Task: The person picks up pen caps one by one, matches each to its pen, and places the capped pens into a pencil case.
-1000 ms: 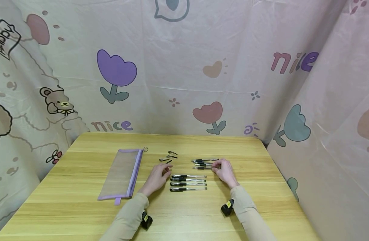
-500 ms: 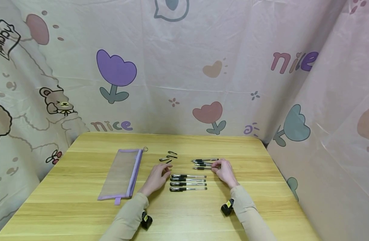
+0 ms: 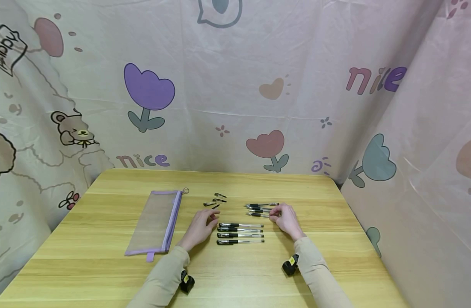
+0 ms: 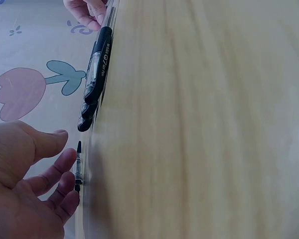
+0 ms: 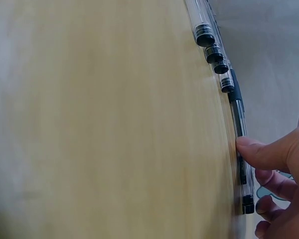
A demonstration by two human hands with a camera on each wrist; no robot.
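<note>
Head view first: four uncapped pens [image 3: 260,210] lie together on the right, tips pointing left, and the person's right hand [image 3: 284,217] is at their far ends. From the right wrist camera I can see its thumb touching one barrel near the end, the lower fingers bent beside it; whether that pen is pinched or merely touched, I can't tell.

Over on the other side, the left hand [image 3: 198,226] holds nothing, fingers loosely bent and thumb apart from them. Its fingertips are right by the nearest of four loose caps [image 3: 219,200]; I can't make out if they touch it.

Between the hands and closer to me, four capped pens [image 3: 231,235] sit in a row, caps to the left. Left of the left hand lies a mesh pouch [image 3: 152,222] with purple edging. Everything rests on a wood-grain table [image 3: 235,273], with a printed cloth [image 3: 220,85] hanging behind.
</note>
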